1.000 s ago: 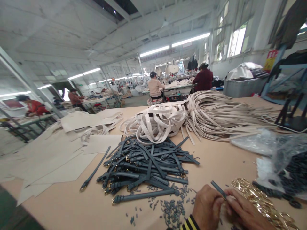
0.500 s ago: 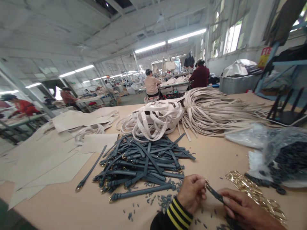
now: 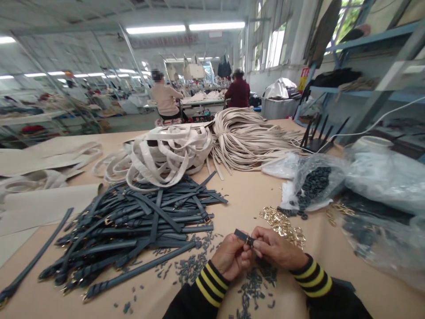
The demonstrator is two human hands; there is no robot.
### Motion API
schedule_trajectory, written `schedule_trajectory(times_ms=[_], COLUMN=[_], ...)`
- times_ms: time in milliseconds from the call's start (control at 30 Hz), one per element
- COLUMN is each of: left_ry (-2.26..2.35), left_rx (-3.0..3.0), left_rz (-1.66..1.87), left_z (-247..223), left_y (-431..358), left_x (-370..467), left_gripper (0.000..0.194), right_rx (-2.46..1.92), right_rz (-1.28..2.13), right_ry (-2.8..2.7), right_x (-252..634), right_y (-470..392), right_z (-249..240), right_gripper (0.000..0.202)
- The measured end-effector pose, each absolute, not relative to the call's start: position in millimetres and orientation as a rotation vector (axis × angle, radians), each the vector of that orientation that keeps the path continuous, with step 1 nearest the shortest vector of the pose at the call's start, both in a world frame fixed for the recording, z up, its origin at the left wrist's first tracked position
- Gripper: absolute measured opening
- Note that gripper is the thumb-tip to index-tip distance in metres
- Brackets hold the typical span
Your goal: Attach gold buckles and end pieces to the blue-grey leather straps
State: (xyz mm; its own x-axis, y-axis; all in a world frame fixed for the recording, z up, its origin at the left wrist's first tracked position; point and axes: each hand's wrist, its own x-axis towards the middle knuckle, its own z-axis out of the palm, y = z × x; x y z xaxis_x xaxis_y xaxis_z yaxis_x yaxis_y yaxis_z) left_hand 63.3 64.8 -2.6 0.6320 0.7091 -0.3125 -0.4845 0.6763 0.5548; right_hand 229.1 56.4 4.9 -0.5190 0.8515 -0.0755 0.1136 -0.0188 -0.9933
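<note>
Left hand [image 3: 233, 256], right hand [image 3: 278, 248]: fingers closed, pinching 1 dark strap [image 3: 241, 234]. Probably light, bendy; best held by flat faces beside gold fitting [image 3: 247, 239].

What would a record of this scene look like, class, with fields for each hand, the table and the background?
left hand: gripping a dark strap
right hand: gripping the same strap
near right hand: gold buckles
between wrists: dark scraps
left on table: strap pile
behind pile: pale loops
background: person in pale top, person in dark red
</note>
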Motion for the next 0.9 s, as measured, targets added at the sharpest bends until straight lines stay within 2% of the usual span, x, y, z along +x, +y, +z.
schedule_trajectory(times_ms=[200,467,633,900], left_ry=[0.675,0.641,0.653,0.651], left_rx=[0.608,0.611,0.684,0.717], left_rz=[0.666,0.749,0.868,0.763], left_z=[-6,-3,-2,-3], left_y=[65,70,74,70], left_x=[66,59,53,58], left_gripper=[0.039,0.038,0.035,0.036], right_rx=[-1.115,-1.153,-1.139,-1.029], right_rz=[1.489,1.433,1.527,1.456], right_ry=[-1.615,-1.695,-1.658,-1.675], right_x=[219,220,227,222], right_y=[54,54,57,57], right_z=[2,10,6,7], right_gripper=[0.017,0.014,0.017,0.019])
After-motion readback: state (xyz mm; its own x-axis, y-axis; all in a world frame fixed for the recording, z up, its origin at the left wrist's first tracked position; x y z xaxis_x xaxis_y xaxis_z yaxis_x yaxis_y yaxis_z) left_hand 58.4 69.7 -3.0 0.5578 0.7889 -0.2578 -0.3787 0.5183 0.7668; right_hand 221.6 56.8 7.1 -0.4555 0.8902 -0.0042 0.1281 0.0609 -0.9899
